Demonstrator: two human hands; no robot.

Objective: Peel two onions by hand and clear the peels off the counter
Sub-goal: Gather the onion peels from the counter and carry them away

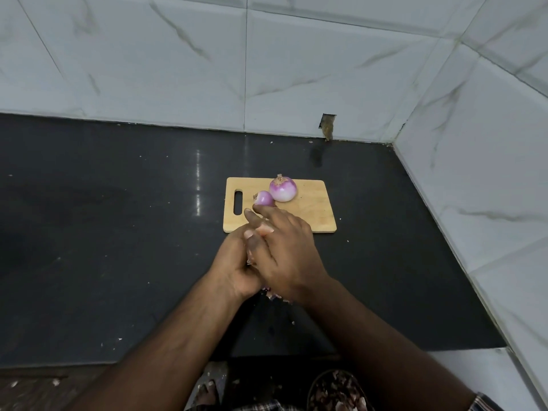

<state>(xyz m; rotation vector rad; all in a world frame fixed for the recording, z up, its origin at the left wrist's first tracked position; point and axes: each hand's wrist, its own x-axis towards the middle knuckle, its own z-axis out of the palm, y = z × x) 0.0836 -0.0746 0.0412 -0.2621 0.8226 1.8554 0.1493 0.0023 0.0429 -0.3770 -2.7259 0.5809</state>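
Observation:
Two peeled purple-white onions lie on a wooden cutting board [314, 215]: a larger onion [283, 189] toward the back and a smaller onion [263, 199] just in front of it. My two hands meet over the dark counter, in front of the board. My left hand [237, 262] is cupped, its fingers curled round a bunch of onion peels [271, 294], whose scraps stick out below the palms. My right hand [286, 250] lies over the left with fairly straight fingers, pressing on the peels. Its fingertips reach close to the smaller onion.
The black counter [118, 232] carries small peel crumbs, and tiled walls close it off at the back and right. Below the counter's front edge, a round bin [335, 390] on the floor holds peel scraps. A foot shows beside it.

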